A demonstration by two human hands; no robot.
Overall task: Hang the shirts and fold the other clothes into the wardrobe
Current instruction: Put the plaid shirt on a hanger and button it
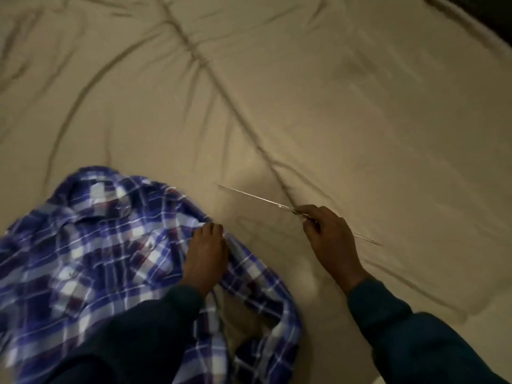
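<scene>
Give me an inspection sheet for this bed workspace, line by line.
Surface: beige bedsheet, wrinkled, with long creases running across it.
Job's things: blue and white plaid shirt lying crumpled at the lower left of the sheet, collar toward the far side; a thin metal wire piece, likely part of a hanger, its full shape not visible.
Clutter: nothing seen.
Hands: left hand grips the shirt's edge; right hand pinches the wire, apart from the shirt. Both arms wear dark sleeves.
Cables: nothing seen.
Surroundings: dim light; a dark strip beyond the bed's top right corner, too dark to identify. No wardrobe in view.
</scene>
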